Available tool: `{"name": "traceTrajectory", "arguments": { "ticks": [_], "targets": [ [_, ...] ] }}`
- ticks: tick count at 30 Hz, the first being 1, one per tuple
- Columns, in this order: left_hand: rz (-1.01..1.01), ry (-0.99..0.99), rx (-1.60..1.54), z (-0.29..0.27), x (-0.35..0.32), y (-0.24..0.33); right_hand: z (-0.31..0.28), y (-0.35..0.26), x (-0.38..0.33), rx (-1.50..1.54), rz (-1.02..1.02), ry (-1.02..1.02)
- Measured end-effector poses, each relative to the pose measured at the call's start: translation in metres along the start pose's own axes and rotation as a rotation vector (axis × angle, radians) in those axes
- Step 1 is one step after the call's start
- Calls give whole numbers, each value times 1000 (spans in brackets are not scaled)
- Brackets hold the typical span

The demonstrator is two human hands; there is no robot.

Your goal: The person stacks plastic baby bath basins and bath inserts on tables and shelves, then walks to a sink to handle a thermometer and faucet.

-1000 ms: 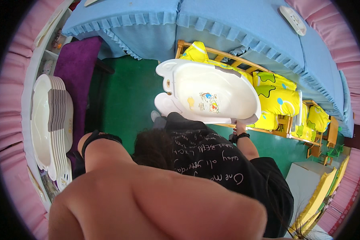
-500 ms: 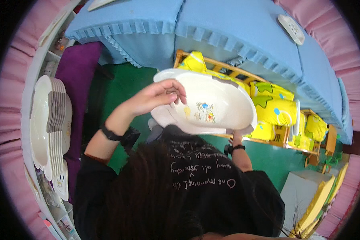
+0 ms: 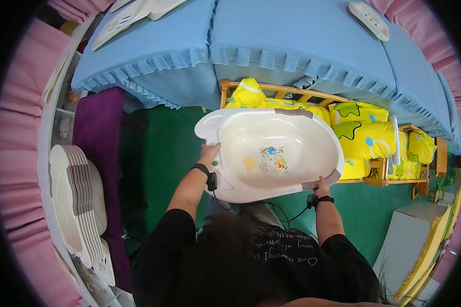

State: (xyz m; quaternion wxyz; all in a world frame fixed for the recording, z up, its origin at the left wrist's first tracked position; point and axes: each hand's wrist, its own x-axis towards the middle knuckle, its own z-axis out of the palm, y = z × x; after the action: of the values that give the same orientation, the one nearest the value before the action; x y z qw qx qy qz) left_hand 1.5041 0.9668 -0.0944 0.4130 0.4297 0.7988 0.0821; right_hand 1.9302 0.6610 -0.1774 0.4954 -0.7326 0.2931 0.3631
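Note:
A white plastic baby bathtub (image 3: 302, 148) with grey grip patches and a cartoon print on its floor is held level in front of me. At its left end, my left hand (image 3: 209, 154) closes round the rim, fingers partly hidden by the edge. My right hand (image 3: 321, 189) grips the near rim at the right, on the grey patch, with the thumb on top and the other fingers mostly out of sight beneath. Black bands with a small device and a cable sit at both wrists.
At left, nested bathtubs (image 3: 82, 199) stand beside a purple-covered bench (image 3: 100, 117). Beyond the tub are wooden cribs (image 3: 379, 171) with yellow bedding (image 3: 363, 140) and a table under blue cloth (image 3: 302, 41), bearing white plastic pieces (image 3: 369, 20). A grey box (image 3: 404, 235) stands right.
My left hand has come down from above the tub onto its left rim. The tub has shifted slightly right and nearer, my right hand staying on its near rim.

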Motion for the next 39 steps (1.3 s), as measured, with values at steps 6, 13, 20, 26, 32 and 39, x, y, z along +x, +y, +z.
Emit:
{"name": "traceTrajectory", "arguments": {
  "ticks": [6,13,20,26,32,39],
  "targets": [
    [24,53,11,0,20,-22,3,0,12,-1,-81,58],
    [148,204,-11,-15,-43,8,-48,14,19,206,10,-218],
    [237,370,-135,-99,-78,-31,-27,27,-66,281,-33,-365],
    [318,508,-400,-190,-87,-73,3,35,-72,224,118,-857],
    [295,667,-665,-322,-163,-118,111,37,-213,110,93,-947],
    [305,883,-867,-486,-203,-196,216,92,-361,-47,165,-1269]
  ]
}}
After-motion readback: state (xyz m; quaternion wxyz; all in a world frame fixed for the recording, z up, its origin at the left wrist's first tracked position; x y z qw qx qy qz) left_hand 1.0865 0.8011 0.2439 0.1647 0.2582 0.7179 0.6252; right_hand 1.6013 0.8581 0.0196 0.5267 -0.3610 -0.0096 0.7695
